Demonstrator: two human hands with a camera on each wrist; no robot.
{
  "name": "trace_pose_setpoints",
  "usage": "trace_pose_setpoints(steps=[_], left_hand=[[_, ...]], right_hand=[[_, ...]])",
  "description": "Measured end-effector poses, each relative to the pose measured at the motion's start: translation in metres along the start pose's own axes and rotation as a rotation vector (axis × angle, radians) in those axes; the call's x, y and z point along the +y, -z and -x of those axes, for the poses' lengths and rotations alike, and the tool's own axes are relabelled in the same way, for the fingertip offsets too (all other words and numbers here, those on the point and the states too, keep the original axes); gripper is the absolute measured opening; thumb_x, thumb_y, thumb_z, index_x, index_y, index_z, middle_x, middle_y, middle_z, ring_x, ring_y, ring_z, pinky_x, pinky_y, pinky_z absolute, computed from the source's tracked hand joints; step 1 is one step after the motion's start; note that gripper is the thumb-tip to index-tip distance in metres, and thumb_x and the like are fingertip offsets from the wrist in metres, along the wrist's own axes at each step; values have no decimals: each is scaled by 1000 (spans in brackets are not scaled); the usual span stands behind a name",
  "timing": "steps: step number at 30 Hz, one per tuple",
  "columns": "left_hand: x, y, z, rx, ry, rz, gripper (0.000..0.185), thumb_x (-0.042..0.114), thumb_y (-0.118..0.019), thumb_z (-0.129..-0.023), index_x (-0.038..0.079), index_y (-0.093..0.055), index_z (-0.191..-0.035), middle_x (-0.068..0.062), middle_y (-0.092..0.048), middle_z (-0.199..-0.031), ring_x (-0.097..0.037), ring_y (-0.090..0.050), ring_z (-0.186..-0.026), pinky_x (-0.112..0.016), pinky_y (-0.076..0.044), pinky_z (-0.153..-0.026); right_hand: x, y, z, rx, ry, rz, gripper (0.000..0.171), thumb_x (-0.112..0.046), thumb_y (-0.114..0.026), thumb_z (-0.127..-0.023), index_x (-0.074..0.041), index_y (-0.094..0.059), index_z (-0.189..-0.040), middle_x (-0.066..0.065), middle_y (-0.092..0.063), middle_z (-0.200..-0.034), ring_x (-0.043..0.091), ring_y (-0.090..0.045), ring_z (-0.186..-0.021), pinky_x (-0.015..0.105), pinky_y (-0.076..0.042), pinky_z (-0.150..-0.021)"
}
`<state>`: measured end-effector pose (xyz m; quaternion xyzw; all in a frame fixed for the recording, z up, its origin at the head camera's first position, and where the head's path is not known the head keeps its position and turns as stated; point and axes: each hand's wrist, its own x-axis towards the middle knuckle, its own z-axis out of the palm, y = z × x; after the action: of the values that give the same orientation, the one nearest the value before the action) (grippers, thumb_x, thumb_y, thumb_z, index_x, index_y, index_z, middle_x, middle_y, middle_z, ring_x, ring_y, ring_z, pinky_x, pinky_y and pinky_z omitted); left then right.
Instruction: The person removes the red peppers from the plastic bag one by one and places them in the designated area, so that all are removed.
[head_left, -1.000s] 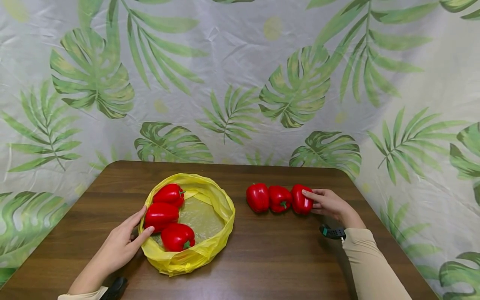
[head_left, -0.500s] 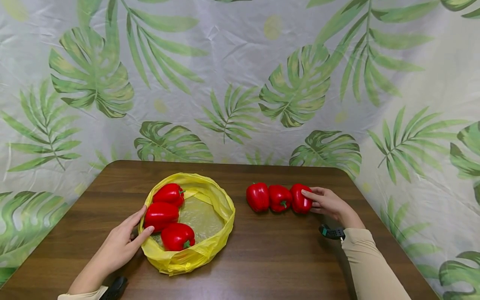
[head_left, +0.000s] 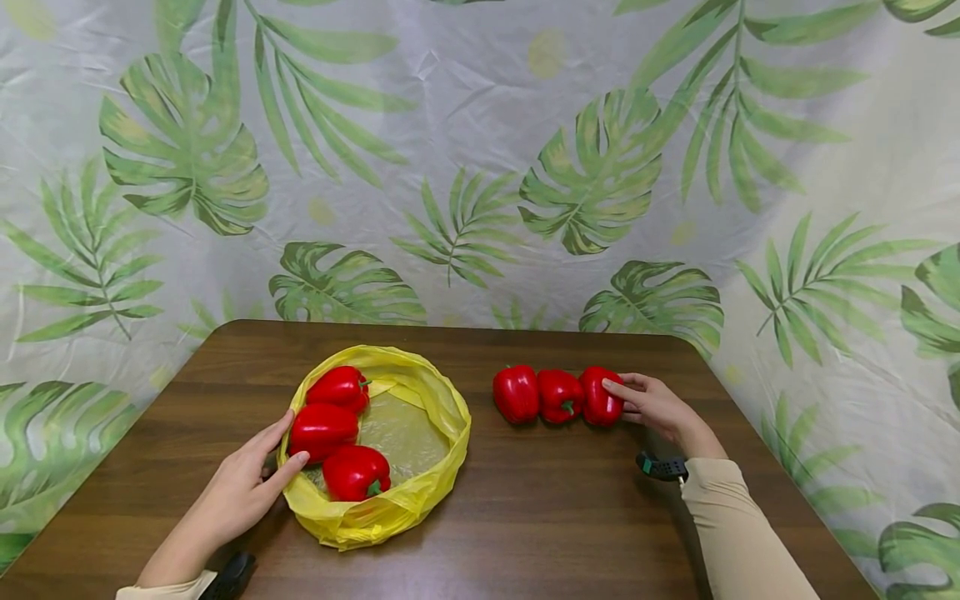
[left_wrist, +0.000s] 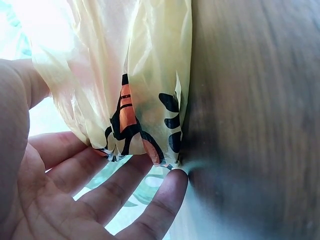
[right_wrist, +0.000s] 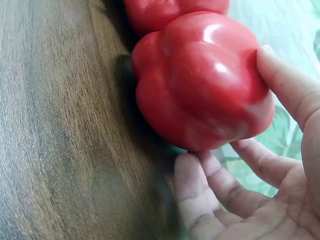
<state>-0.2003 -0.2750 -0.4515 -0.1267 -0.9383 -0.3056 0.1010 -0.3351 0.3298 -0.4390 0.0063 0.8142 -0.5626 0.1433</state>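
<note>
A yellow plastic bag (head_left: 442, 467) stands on the table with its rim rolled down in a ring. Inside, along its left side, lie three red bell peppers (head_left: 322, 427). My left hand (head_left: 242, 493) holds the bag's left side, thumb over the rim and fingers along the outside; in the left wrist view the fingertips (left_wrist: 175, 182) reach the bag's printed lower side. To the right, three more bell peppers stand in a row. My right hand (head_left: 663, 410) grips the rightmost bell pepper (right_wrist: 205, 82), thumb on top and fingers around its outer side, close against the middle bell pepper (head_left: 560, 397).
The brown wooden table (head_left: 540, 517) ends at a far edge just behind the bag and peppers. Behind it hangs a leaf-patterned cloth (head_left: 480, 150). Dark bands sit on both wrists, the right one (head_left: 660, 465) close over the table.
My right hand and the rightmost bell pepper have shifted slightly left, toward the middle one. The left hand, the bag and the peppers in it stay as they were.
</note>
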Motion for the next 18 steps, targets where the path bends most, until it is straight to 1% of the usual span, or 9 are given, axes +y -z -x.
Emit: trace_pose_setpoints(steps=[5,8,12,17,18], left_hand=[[0,0,0,6,1,-4,72,32,-70,-106,-5,-43,-161,-34,-49,-159,-55,-59,-136,-58,-63,-92],[-1,0,1,7,0,-2,72,32,-71,-106,-4,-43,-161,-34,-49,-159,-54,-60,-136,-57,-63,-91],[0,0,1,6,0,-4,72,32,-70,-106,-4,-43,-162,-34,-49,-159,-54,-60,-135,-57,-64,-91],[0,0,0,2,0,-7,72,33,-70,-106,-4,-42,-162,-35,-49,-159,-55,-59,-136,-57,-64,-91],[0,0,0,2,1,-7,72,33,-70,-106,-4,-42,-162,-35,-49,-159,-55,-59,-136,-57,-64,-91]], right_hand=[[-1,2,0,-13,-2,0,76,-41,-60,-111,10,-28,-159,13,-66,-134,10,-72,-98,33,-63,-99],[-2,3,1,-17,-10,15,77,-42,-60,-110,9,-28,-160,15,-65,-137,11,-72,-100,38,-62,-103],[-3,4,3,-22,-19,41,80,-43,-59,-110,9,-26,-162,22,-59,-146,13,-70,-104,44,-60,-108],[-4,6,5,-25,-13,45,78,-42,-59,-110,7,-27,-162,18,-60,-143,14,-68,-104,41,-61,-105],[-5,7,6,-27,-6,47,77,-41,-59,-111,7,-27,-161,20,-60,-144,14,-69,-105,41,-61,-105]])
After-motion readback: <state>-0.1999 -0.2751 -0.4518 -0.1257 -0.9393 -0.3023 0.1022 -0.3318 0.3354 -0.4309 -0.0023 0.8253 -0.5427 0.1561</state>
